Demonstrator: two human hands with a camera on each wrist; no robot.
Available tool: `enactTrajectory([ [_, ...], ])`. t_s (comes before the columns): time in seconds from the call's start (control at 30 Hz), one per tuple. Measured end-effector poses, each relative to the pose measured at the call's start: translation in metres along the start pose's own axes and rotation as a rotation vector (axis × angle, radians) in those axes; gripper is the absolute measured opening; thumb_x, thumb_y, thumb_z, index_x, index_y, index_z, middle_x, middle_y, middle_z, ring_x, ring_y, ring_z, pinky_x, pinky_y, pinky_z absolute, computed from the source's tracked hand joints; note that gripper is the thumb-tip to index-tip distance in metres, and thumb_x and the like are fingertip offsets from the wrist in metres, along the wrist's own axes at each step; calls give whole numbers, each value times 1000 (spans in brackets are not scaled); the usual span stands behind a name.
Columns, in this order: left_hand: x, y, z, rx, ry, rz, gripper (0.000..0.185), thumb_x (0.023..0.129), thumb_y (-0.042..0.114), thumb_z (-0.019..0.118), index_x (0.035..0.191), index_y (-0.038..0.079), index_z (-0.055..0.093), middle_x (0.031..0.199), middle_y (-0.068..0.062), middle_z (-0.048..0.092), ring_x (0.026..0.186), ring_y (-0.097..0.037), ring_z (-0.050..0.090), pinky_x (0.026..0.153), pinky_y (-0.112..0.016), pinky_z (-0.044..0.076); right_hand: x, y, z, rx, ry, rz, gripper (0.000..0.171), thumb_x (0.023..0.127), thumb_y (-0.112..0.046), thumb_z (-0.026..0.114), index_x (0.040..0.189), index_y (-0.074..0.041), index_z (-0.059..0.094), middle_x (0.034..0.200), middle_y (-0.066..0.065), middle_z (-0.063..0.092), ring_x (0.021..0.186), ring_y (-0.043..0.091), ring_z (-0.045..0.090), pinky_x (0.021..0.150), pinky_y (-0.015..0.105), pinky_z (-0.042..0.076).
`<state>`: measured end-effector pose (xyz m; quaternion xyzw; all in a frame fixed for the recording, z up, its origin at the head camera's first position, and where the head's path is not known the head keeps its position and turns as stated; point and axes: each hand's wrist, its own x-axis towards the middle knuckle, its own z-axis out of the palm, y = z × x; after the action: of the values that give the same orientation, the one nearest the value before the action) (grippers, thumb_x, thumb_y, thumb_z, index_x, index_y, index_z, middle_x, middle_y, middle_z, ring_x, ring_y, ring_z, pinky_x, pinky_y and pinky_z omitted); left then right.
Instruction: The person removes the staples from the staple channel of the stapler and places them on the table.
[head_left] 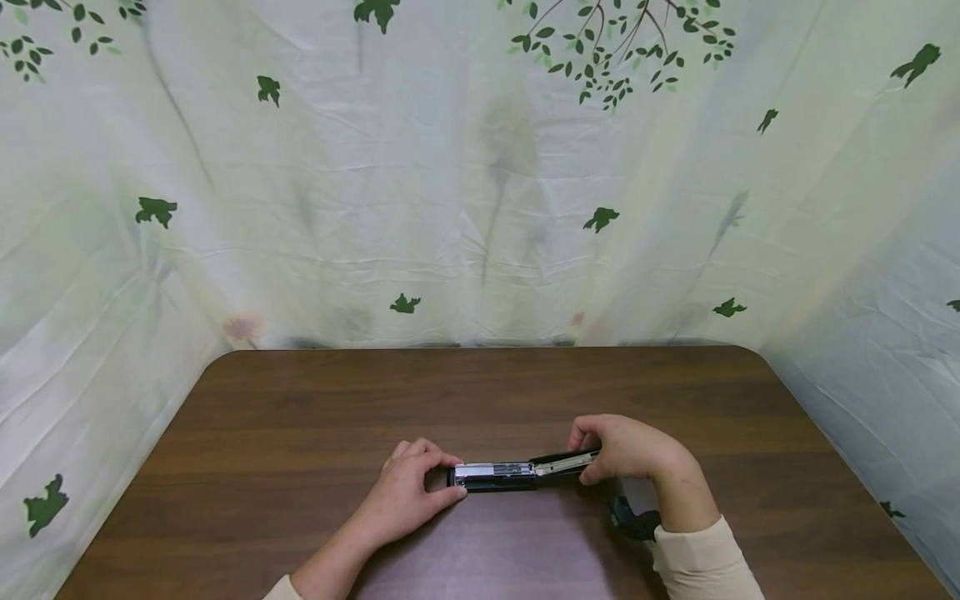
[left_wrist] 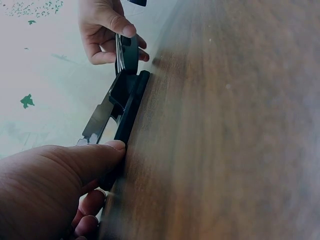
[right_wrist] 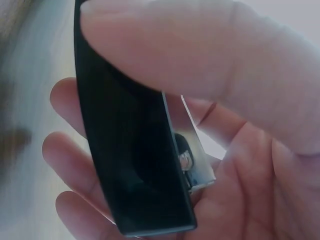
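Looking down at the brown table (head_left: 300, 400), I see a stapler (head_left: 517, 472) lying near its front edge, opened out flat. My left hand (head_left: 408, 492) pinches its silver end; my right hand (head_left: 630, 450) grips the black end. Opening looks done.

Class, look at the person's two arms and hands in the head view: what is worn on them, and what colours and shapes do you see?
Both hands, left hand and right hand, are bare. Cream long sleeves end at the wrists. A black device sits at the right wrist.
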<state>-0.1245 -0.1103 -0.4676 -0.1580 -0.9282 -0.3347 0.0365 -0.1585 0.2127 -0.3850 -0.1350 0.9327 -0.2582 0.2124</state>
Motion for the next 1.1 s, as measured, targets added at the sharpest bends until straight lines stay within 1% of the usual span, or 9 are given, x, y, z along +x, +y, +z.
enactTrajectory([
  [0.17,0,-1,1,2,6,7,30,75,31,90,103,28,78,93,18,60,92,-5,48,85,-31,38,-1,-4,0,-9,13,16,36,72,-9,88,94,-23,63,101,-1,69,83,17,55,72,35,43],
  [0.33,0,-1,0,0,6,11,30,75,31,90,103,28,78,93,18,60,91,-5,47,85,-31,38,-2,-8,-2,-2,25,20,31,75,-16,88,96,-23,66,102,-4,69,88,16,56,74,35,45],
  [0.47,0,-1,0,-1,5,13,30,75,31,90,103,28,78,93,17,60,91,-5,47,85,-32,38,-1,-9,-3,-2,60,-29,26,82,-18,84,102,-19,69,104,-4,72,98,16,63,83,38,51],
  [0.57,-1,-1,0,1,6,16,30,75,31,90,103,28,78,93,17,60,91,-6,48,86,-32,39,2,-11,-3,-6,125,-82,20,89,-18,78,108,-15,70,103,-3,73,100,15,66,87,40,54],
  [0.67,-1,-1,0,3,7,17,30,75,31,90,103,28,78,93,18,60,91,-6,48,85,-32,38,5,-14,-2,-2,209,-112,13,94,-17,73,107,-14,71,97,-5,71,94,12,65,83,37,55],
  [0.77,0,-1,0,4,8,17,30,75,31,90,103,28,78,93,18,60,91,-5,47,85,-31,38,7,-20,3,15,286,-124,8,95,-14,72,102,-13,72,90,-7,69,84,10,63,77,32,54],
  [0.83,0,-1,0,3,8,16,30,75,31,90,103,28,78,93,18,60,91,-5,47,85,-31,38,9,-24,7,28,320,-133,6,95,-14,72,100,-13,72,85,-7,67,78,9,60,72,30,52],
  [1.0,0,-1,0,2,7,14,30,75,31,90,103,28,78,93,18,60,90,-4,46,84,-30,38,13,-39,20,34,344,-170,5,95,-16,72,96,-11,72,76,-8,63,70,9,56,64,26,48],
  [1.1,0,-1,0,2,8,18,30,75,32,90,103,28,78,93,18,60,90,-4,46,84,-30,38,15,-47,28,19,344,-192,6,94,-17,72,93,-11,73,74,-9,62,67,8,55,63,25,48],
])
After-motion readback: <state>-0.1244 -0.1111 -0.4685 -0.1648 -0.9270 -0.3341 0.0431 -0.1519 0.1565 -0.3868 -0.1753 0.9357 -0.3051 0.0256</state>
